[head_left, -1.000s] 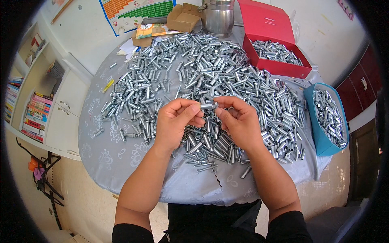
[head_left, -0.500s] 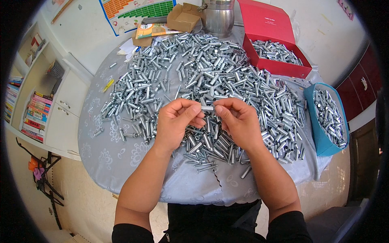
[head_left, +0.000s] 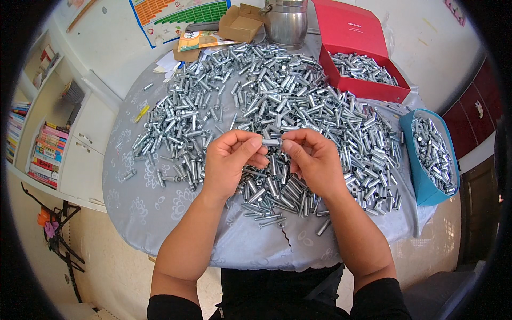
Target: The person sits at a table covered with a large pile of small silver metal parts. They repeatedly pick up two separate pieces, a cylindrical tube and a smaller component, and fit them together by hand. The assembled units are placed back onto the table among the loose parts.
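Between my two hands, just above a heap of metal pieces, is a short shiny expansion bolt (head_left: 272,142). My left hand (head_left: 233,160) pinches its left end between thumb and forefinger, the other fingers curled. At its right end, my right hand (head_left: 313,162) grips with thumb and forefinger. Fingertips cover both ends of the bolt. Beneath and around the hands spreads the heap of loose bolts and sleeves (head_left: 288,101), silvery and lying in all directions. Several long bolts (head_left: 266,216) lie at the near edge of the heap.
The round table has a silver-grey patterned cloth (head_left: 181,234). A red box (head_left: 373,92) of metal pieces stands at the far right, a blue bin (head_left: 426,181) of more at the right. A steel pot (head_left: 287,24), cardboard box (head_left: 241,22) and yellow tool (head_left: 142,113) are also there.
Both hands stay almost in place over the heap. The bolt between the fingertips seems slightly turned, its surface catching the light differently.
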A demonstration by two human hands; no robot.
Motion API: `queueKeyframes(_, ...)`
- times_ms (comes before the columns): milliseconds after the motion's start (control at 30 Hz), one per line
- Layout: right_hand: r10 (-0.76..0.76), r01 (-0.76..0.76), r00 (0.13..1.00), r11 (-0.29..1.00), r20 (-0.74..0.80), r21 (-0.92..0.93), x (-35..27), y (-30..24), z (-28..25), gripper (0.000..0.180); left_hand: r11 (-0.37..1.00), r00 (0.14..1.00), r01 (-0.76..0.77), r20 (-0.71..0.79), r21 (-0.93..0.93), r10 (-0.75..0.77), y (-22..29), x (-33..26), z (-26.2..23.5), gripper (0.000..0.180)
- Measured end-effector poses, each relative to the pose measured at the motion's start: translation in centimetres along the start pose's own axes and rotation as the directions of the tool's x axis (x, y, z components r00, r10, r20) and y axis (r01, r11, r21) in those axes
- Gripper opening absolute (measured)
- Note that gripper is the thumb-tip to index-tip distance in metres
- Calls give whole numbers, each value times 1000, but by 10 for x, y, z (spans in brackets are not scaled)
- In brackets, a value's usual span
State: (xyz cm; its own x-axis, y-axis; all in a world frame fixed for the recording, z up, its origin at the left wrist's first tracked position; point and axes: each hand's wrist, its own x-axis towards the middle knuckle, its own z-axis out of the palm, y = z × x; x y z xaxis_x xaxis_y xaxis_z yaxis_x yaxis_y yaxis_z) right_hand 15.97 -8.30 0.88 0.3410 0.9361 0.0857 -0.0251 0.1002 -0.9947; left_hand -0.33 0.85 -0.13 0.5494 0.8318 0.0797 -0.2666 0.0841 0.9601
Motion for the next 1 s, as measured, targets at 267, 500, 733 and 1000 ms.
queueKeyframes(267,27,-27,1000,1000,13,-16,-2,-5,1,19,1000,1000,0,0,-21,0,1,1,0,16)
queueKeyframes(500,52,-52,998,999,31,-11,-1,-5,0,18,1000,1000,11,7,0,-11,0,1,0,17)
queueKeyframes(733,149,-147,988,989,48,-34,1,-5,-2,21,999,999,33,0,-12,-33,-1,1,-1,16)
queueKeyframes(1000,48,-47,998,998,30,-35,2,2,0,23,999,999,32,24,-26,-31,-3,3,-2,16)
